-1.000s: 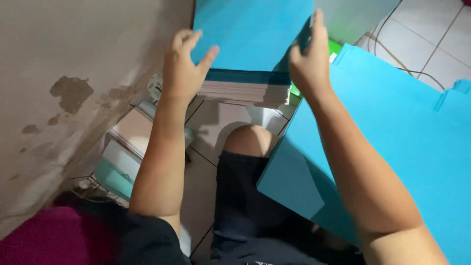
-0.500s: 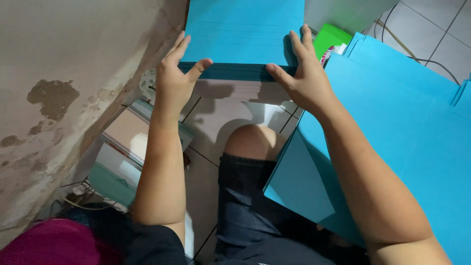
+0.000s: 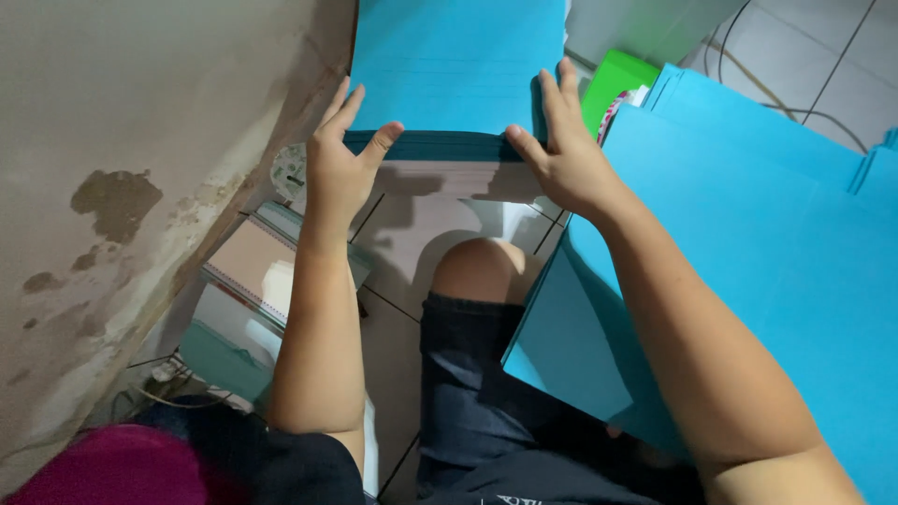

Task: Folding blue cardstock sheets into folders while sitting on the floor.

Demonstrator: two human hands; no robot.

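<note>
A thick stack of blue sheets (image 3: 454,65) lies ahead of me, with pale sheets showing under its near edge. My left hand (image 3: 339,164) rests on the stack's near left corner, fingers flat on top and thumb along the front edge. On the near right corner sits my right hand (image 3: 559,150), thumb pressed against the front edge and fingers spread over the top sheet. Both hands clamp the stack's edge.
A large pile of blue sheets (image 3: 748,234) leans over my right leg. A green box (image 3: 615,82) sits behind it. A stained wall (image 3: 122,168) runs along the left, with a stack of pale and teal paper (image 3: 238,281) on the tiled floor beside my bare knee (image 3: 482,266).
The blue stack has shifted nearer and squared up. My right hand dropped from the upper right corner to the near edge, and my left hand settled flat on the near left corner.
</note>
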